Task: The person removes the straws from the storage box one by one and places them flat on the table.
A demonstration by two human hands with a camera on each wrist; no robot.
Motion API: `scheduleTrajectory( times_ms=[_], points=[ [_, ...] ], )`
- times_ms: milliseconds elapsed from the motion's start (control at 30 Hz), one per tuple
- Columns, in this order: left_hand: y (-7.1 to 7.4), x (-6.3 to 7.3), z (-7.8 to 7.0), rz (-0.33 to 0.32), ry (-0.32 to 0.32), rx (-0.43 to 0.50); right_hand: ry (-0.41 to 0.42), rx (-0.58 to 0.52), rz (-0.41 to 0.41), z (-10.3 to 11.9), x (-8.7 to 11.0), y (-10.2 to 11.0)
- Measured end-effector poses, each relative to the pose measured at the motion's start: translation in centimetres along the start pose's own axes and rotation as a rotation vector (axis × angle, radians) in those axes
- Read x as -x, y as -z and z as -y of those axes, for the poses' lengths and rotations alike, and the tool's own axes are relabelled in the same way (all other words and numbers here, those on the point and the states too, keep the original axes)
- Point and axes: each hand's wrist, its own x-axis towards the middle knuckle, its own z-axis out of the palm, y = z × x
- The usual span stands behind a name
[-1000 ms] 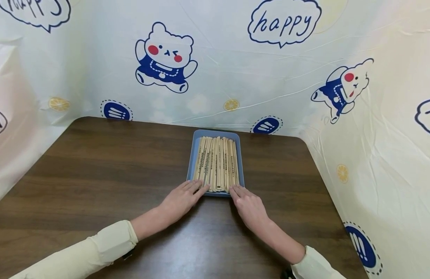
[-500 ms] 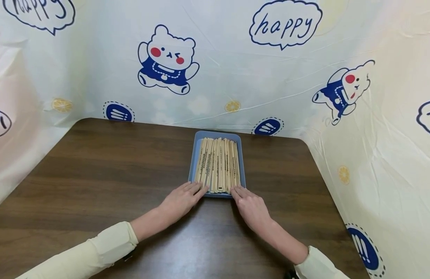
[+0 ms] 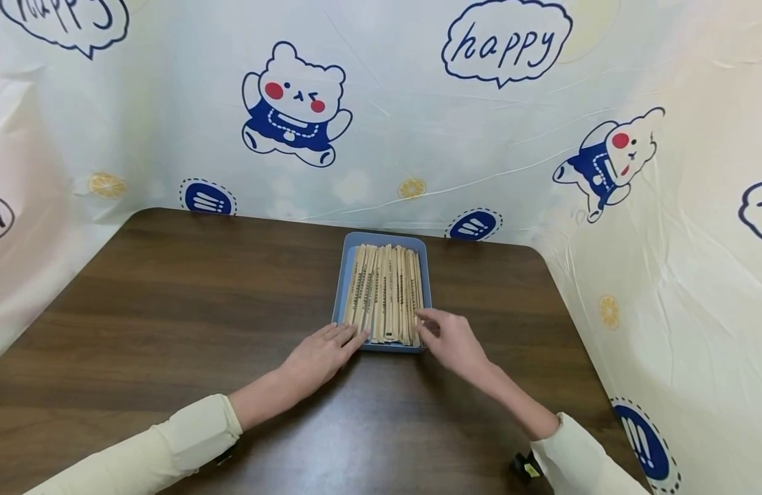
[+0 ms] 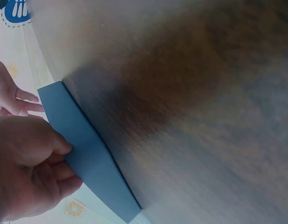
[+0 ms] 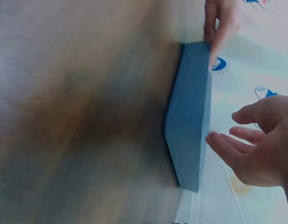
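Note:
A shallow blue tray stands on the brown table. Inside it lie several long, thin paper-wrapped chopsticks with dark print, side by side and lengthwise. My left hand holds the tray's front left corner, its thumb over the near ends of the chopsticks. In the left wrist view, its curled fingers and thumb meet the tray's wall. My right hand hovers at the tray's front right corner, thumb and index finger apart. In the right wrist view, its fingers are spread beside the rim, with nothing between them.
The wooden table extends around the tray on both sides and in front. A printed cloth with bears hangs behind and along the sides. Dark straps or devices show under the cuffs, such as a wrist device at the right.
My right hand has come off the tray's front right corner, shifting slightly right and up, with thumb and index finger now parted. The left hand, tray and chopsticks stay in place.

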Motion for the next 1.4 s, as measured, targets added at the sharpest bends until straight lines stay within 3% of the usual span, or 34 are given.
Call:
scheduleTrajectory(
  times_ms=[167,333,800,1400],
  points=[
    [0.0,0.1,0.0,-0.021,0.0,0.008,-0.193,-0.181,0.049,-0.4,-1.6,0.8],
    [-0.1,0.0,0.0,-0.031,-0.006,0.008,-0.274,-0.226,0.108,-0.4,-2.9,1.2],
    [0.1,0.0,0.0,0.0,0.002,-0.006,-0.322,-0.191,0.14,0.0,-6.5,0.9],
    [0.3,0.0,0.0,0.002,0.016,0.025,-0.366,-0.146,0.186,-0.3,-8.3,-1.2]
  ],
)
